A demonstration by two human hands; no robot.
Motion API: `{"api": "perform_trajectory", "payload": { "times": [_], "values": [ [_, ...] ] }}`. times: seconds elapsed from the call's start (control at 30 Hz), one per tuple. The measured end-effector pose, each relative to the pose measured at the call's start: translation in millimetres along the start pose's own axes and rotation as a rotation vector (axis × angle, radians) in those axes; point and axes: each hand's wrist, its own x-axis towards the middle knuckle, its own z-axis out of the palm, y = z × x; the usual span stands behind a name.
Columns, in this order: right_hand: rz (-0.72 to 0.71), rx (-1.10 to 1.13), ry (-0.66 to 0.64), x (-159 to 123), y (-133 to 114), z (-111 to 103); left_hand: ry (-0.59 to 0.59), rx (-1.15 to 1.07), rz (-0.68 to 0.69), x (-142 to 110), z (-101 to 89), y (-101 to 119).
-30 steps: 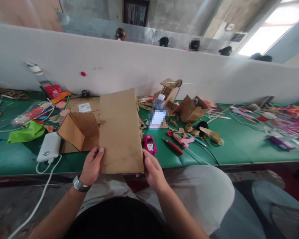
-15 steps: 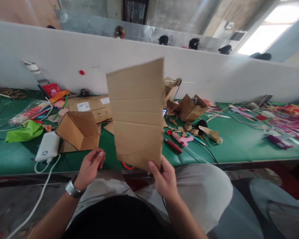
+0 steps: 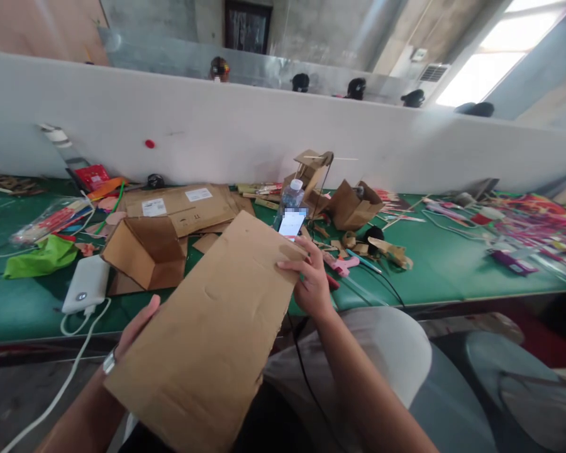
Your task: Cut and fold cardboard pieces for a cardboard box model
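"Running from the left edge of the frame to the right: green table. Backing?"

"White partition. Above its rim, tops of several people's heads, grey wall, bright window at upper right."

"Position of the cardboard sheet?"

"Lower centre, tilted; one end points toward mid-frame, the other reaches the bottom of the frame. In view it overlaps the table's front edge. Its right long edge looks ragged."

"Hands?"

"Right hand closed on the sheet's upper right edge, fingers laid over the face. Left hand at the left long edge, thumb showing, fingers hidden behind; cannot tell whether it grips."

"Room around the sheet?"

"Left side crowded: open cardboard box near, white power bank farther left. Upper end: lit phone and bottle near. Right: pink glue gun near the right hand; beyond, a broad green stretch toward the purple object. Lower right: grey-clad knee; black cable beside the right forearm."
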Motion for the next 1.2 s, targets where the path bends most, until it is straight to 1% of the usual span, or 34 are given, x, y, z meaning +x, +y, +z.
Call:
{"api": "perform_trajectory", "payload": {
  "times": [0.1, 0.17, 0.2, 0.27, 0.33, 0.37, 0.4, 0.43, 0.53, 0.6, 0.63, 0.7, 0.83, 0.97, 1.03, 1.1, 1.17, 1.2],
  "values": [
    [-0.057, -0.046, -0.058, 17.2, -3.0, 6.3, -0.068, 0.034, -0.041, -0.8, 7.0, -3.7],
    [-0.063, -0.052, -0.042, 27.1, -5.2, 12.9, -0.102, 0.106, -0.071, 0.9, 18.5, -1.8],
    [-0.042, -0.037, -0.018, 29.7, -6.1, 17.2, -0.080, 0.124, -0.067, 2.0, 24.5, 0.2],
    [0.043, 0.009, 0.050, 28.5, -7.8, 27.2, 0.012, 0.118, -0.040, 4.8, 33.8, 4.8],
    [0.148, 0.031, 0.088, 18.6, -10.0, 37.3, 0.107, 0.091, -0.013, 8.5, 37.7, 8.0],
    [0.195, 0.025, 0.074, 11.2, -11.6, 41.9, 0.147, 0.080, -0.003, 10.8, 37.8, 8.7],
    [0.230, 0.014, 0.028, 3.1, -13.9, 45.9, 0.187, 0.071, 0.012, 13.7, 37.2, 8.7],
    [0.255, 0.014, -0.049, -5.2, -16.6, 49.5, 0.228, 0.065, 0.034, 17.0, 36.1, 8.2],
    [0.264, 0.032, -0.372, -25.3, -26.4, 58.4, 0.330, 0.063, 0.117, 29.2, 32.1, 5.4],
    [0.226, -0.052, -0.569, -32.1, -32.1, 63.4, 0.347, 0.074, 0.160, 37.1, 29.6, 4.5],
    [0.214, -0.107, -0.635, -33.7, -34.4, 65.6, 0.347, 0.083, 0.175, 40.4, 28.2, 4.5],
    [0.220, -0.198, -0.703, -34.5, -38.1, 69.4, 0.366, 0.107, 0.205, 45.6, 24.9, 5.3],
    [0.288, -0.282, -0.724, -33.0, -46.4, 74.9, 0.440, 0.143, 0.274, 51.4, 17.8, 9.3],
    [0.368, -0.252, -0.689, -29.5, -55.0, 77.2, 0.433, 0.178, 0.301, 56.3, 11.7, 16.5],
    [0.406, -0.190, -0.677, -28.0, -55.8, 76.5, 0.433, 0.208, 0.309, 58.8, 9.1, 20.5],
    [0.442, -0.095, -0.634, -28.6, -53.1, 75.1, 0.438, 0.223, 0.314, 60.7, 7.3, 23.7],
    [0.489, 0.047, -0.544, -33.1, -48.4, 73.8, 0.447, 0.202, 0.301, 61.6, 6.6, 25.3],
    [0.535, 0.138, -0.491, -36.9, -46.2, 73.4, 0.452, 0.182, 0.290, 61.7, 6.7, 25.6]
  ]
}}
